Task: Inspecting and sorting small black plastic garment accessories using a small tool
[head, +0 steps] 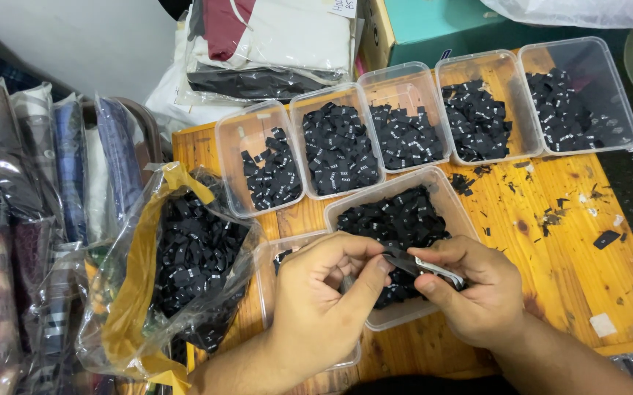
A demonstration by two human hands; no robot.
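My left hand [324, 292] and my right hand [470, 289] meet over a clear plastic tub [448, 194] filled with small black fabric labels. Between their fingertips they pinch a thin stack of black labels [402, 260]; my right hand also grips a small silver metal tool [439, 271]. Under my left hand lies another clear tub [261, 281], mostly hidden. To the left, a clear plastic bag [185, 271] with yellow tape holds a heap of the same black labels.
A row of several clear tubs [433, 117] of sorted black labels lines the back of the wooden table [572, 249]. Loose scraps lie at the right. Folded clothes in plastic [46, 183] stand at the left; a teal box [433, 22] sits behind.
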